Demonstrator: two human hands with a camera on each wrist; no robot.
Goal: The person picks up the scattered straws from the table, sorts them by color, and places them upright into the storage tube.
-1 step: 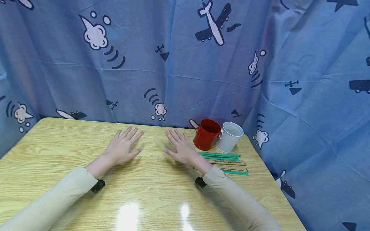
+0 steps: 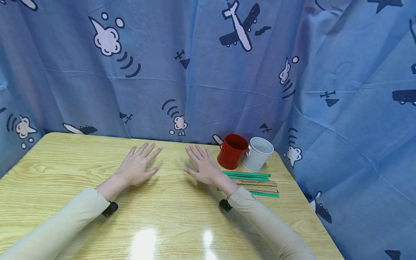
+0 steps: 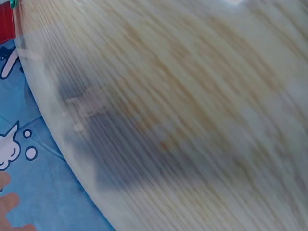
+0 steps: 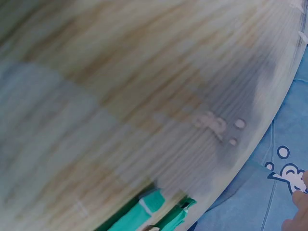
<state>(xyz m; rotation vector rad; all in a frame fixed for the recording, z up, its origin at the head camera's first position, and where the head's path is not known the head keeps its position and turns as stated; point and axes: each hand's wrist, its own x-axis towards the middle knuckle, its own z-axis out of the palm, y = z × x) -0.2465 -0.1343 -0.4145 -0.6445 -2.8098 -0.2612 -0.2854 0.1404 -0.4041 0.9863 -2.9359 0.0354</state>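
My left hand (image 2: 135, 167) is held over the left middle of the wooden table, palm down, fingers straight and spread, holding nothing. Opposite it, my right hand (image 2: 204, 166) has the same spread fingers and is also without anything in it. Several flat strips in green and tan paper (image 2: 260, 194) lie stacked side by side just right of the right wrist, which hides their left ends. Behind them stand a red bucket (image 2: 230, 155) and a white bucket (image 2: 255, 159), close together. In the right wrist view, green strip ends (image 4: 139, 211) show at the bottom, and fingertips (image 4: 299, 211) at the right edge.
The light wooden table (image 2: 169, 213) ends at a blue curtain (image 2: 146, 101) with airplane prints, which hangs behind it and along the right side. Each wrist wears a small black camera (image 2: 110, 209). Bright reflections lie on the table's near part.
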